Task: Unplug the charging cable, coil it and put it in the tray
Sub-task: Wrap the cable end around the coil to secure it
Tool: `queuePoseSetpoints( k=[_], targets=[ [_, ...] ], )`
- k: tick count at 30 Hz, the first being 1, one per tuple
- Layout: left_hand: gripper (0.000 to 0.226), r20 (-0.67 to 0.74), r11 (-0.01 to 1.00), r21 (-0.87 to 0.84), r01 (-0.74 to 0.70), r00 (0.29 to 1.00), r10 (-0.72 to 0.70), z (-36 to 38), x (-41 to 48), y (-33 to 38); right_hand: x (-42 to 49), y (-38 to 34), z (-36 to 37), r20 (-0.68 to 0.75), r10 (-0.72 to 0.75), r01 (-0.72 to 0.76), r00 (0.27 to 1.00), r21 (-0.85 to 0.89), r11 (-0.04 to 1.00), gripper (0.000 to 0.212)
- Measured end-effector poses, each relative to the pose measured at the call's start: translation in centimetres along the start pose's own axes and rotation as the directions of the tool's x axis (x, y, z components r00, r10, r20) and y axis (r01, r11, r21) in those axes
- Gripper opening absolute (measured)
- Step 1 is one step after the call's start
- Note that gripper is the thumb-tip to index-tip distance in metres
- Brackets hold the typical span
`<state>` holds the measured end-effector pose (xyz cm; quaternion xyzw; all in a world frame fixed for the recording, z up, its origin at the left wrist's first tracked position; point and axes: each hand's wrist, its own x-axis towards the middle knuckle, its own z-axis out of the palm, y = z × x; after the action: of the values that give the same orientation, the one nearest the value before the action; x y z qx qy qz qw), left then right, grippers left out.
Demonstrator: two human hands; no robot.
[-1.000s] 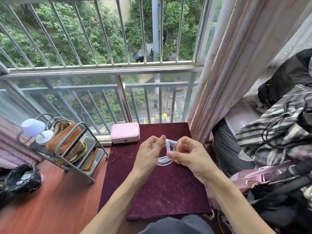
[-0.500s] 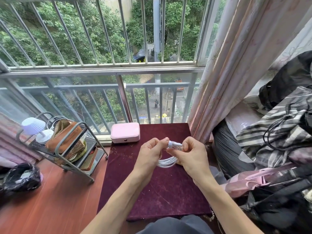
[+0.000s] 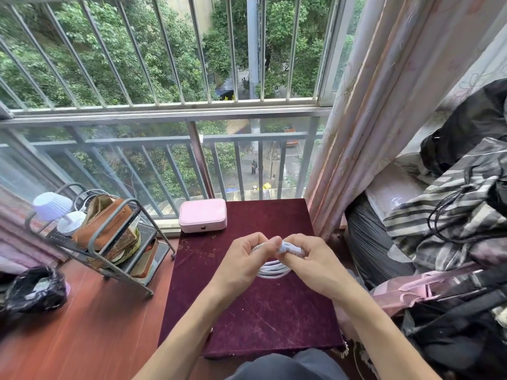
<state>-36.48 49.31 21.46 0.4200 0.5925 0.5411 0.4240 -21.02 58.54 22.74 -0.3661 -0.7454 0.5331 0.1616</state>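
A white charging cable (image 3: 273, 268) is coiled into a small bundle above the dark red velvet table (image 3: 255, 319). My left hand (image 3: 244, 260) grips the left side of the coil with curled fingers. My right hand (image 3: 310, 260) pinches the cable's white plug end against the top of the coil. Both hands hide most of the bundle; only its lower loops show. No tray is clearly in view.
A pink case (image 3: 203, 215) sits at the table's far left corner. A metal rack (image 3: 109, 242) with a brown bag and a small lamp stands to the left. Curtain (image 3: 370, 119) and piled bags and clothes (image 3: 452, 229) crowd the right. Window railing lies behind.
The plug end has come down from standing upright above the coil to lying across its top. Both hands have closed in together around the bundle.
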Motion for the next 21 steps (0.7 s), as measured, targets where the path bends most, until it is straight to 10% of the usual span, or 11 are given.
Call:
queuePoseSetpoints(
  k=[8,14,21],
  targets=[
    [0.041,-0.004,0.998,0.048,0.029,1.000,-0.029,-0.3,-0.2,-0.1,0.4,0.5,-2.0,0.191,-0.075,0.040,0.979,0.183,0.982,0.021],
    [0.031,-0.106,0.999,0.031,0.039,0.994,-0.036,0.5,-0.1,-1.5,0.8,1.6,-0.6,-0.014,-0.146,0.146,0.989,-0.005,0.989,0.010],
    [0.033,-0.280,0.846,-0.522,0.111,0.914,-0.293,2.0,-1.1,-4.6,-0.2,4.5,2.1,-0.081,0.138,-0.108,0.987,0.297,0.949,0.024]
  ],
)
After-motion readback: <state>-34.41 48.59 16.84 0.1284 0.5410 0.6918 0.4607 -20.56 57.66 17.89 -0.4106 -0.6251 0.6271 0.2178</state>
